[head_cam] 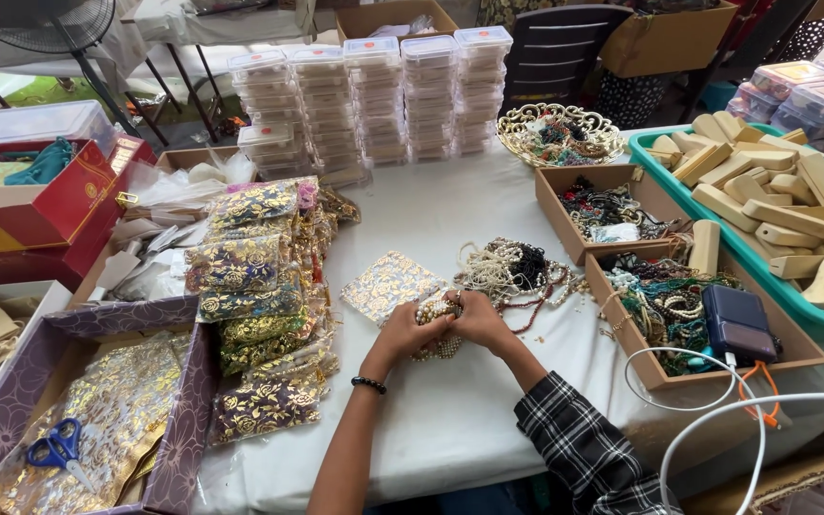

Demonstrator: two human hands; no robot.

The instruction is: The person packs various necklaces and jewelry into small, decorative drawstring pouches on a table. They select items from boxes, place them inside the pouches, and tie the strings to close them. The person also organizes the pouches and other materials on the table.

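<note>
My left hand (410, 332) and my right hand (480, 320) meet at the middle of the white table (450, 200), both closed on a bundle of cream pearl beads (436, 310). A small gold-patterned pouch (388, 286) lies flat just left of my hands. A heap of bead necklaces (517, 269), cream, black and red, lies just beyond my right hand. My left wrist wears a black bead bracelet (369, 384). My right arm has a checked sleeve.
A pile of filled gold-patterned pouches (257, 296) lies left. A purple box (97, 319) holds flat pouches and blue scissors (57, 446). Cardboard boxes of beads (612, 210) and a dark power bank (738, 322) sit right. A green tray holds wooden blocks (774, 200). Stacked clear containers (374, 95) stand behind.
</note>
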